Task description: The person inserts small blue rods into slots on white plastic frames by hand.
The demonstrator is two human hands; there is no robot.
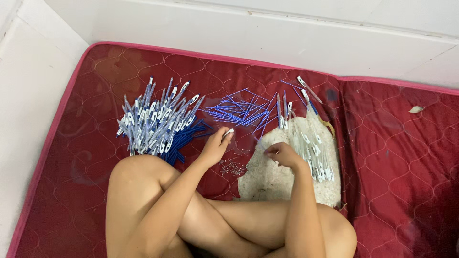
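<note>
While the right hand point(283, 155) curls empty, the left hand point(217, 145) grips a clear, white-capped pen point(228, 133).

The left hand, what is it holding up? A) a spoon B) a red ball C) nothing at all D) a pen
D: the left hand grips a pen with a white cap end poking out above its fingers, close to the big pile of pens on the red mat.
</note>
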